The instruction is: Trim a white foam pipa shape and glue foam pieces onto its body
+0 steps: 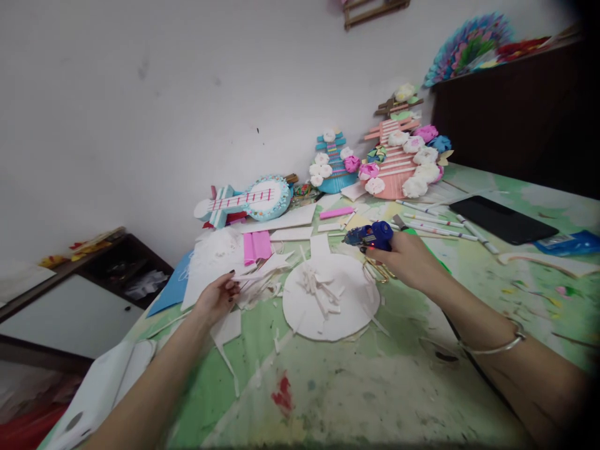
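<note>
A: What lies furthest left of the round white board point(300, 315)?

B: A blue sheet point(171, 292) with a white sheet point(206, 265) overlapping it, both well apart from the board on the green-patterned desk point(225, 412)

A: And the left hand point(216, 299)?

B: Just left of the board, pinching a thin pale strip point(250, 277) that points toward it. Beyond that strip, behind and left of the board, are a folded pink piece point(257, 247) and a light-blue model instrument point(262, 197) lying on its side

A: Where exactly is the board itself?

B: Flat on the desk between the two hands, its narrow tab facing the wall, with a loose heap of white scraps point(321, 287) on top

A: What about the right hand point(412, 257)?

B: It sits behind and right of the board, wrapped round a blue glue gun point(375, 236), whose nozzle points left, near the tab

A: Anything further right?

B: A flowered pink instrument point(394, 172) stands behind the board to its right; well right of the board lie several slim pens point(477, 235), then a black flat device point(509, 219) and a blue packet point(569, 242)
</note>
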Demonstrator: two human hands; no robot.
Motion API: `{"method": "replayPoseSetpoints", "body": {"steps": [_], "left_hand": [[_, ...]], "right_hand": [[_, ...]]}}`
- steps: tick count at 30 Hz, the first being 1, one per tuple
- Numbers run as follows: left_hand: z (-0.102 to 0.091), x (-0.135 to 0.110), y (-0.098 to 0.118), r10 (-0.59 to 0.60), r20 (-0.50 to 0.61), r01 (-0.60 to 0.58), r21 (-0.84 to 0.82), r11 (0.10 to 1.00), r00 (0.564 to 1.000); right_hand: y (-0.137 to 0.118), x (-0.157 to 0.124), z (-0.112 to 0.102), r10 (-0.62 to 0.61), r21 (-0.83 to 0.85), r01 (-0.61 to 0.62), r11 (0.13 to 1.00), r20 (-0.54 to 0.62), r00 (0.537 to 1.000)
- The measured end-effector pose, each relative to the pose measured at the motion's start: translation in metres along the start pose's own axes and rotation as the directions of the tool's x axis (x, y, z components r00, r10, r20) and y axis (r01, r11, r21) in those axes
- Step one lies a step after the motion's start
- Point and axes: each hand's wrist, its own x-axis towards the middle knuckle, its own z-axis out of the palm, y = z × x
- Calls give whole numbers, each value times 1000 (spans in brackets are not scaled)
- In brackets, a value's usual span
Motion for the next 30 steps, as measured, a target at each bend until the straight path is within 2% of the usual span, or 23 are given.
{"method": "replayPoseSetpoints", "body": {"steps": [4, 6, 8, 9, 10, 11, 12, 13, 15, 16, 19, 22, 25, 30], "left_hand": [[-19, 3, 1, -7, 0, 7, 217, 976, 1000], [-22, 6, 5, 28, -41, -14, 305, 952, 999], [-19, 6, 11, 131, -88, -81, 430, 899, 987], [-14, 5, 13, 227, -96, -144, 526, 838, 969], [-6, 2, 15, 356, -73, -225, 655, 722, 932], [4, -2, 16, 501, -10, -305, 782, 543, 865], [16, -7, 15, 567, 97, -375, 837, 398, 818], [30, -12, 14, 573, 200, -433, 848, 306, 795], [60, -19, 7, 546, 351, -538, 811, 228, 761], [74, -22, 4, 513, 392, -559, 798, 223, 764], [112, -19, -7, 469, 393, -556, 781, 285, 791], [134, -10, -14, 425, 397, -553, 755, 353, 813], [143, -4, -17, 398, 368, -526, 729, 437, 840], [144, -9, -16, 302, 346, -459, 644, 612, 888]], "right_hand": [[-2, 0, 0, 0, 20, 0, 1000, 16, 1000], [-2, 0, 0, 18, 79, -22, 997, 46, 999], [-1, 0, -1, 42, 153, -59, 987, 107, 993], [0, 0, -1, 49, 183, -75, 980, 147, 988], [1, 0, 0, 51, 203, -89, 975, 185, 981], [2, 1, 0, 48, 215, -95, 972, 217, 975], [3, 2, 1, 42, 215, -94, 972, 236, 971], [5, 3, 2, 34, 207, -84, 975, 237, 971], [9, 5, 2, 25, 191, -63, 980, 198, 980], [11, 7, 2, 28, 193, -63, 979, 181, 983], [17, 10, -1, 67, 251, -113, 961, 183, 981], [21, 11, -7, 87, 281, -128, 951, 152, 985], [20, 10, -12, 83, 248, -108, 963, 108, 991], [16, 8, -16, 87, 209, -107, 972, 100, 991]]}}
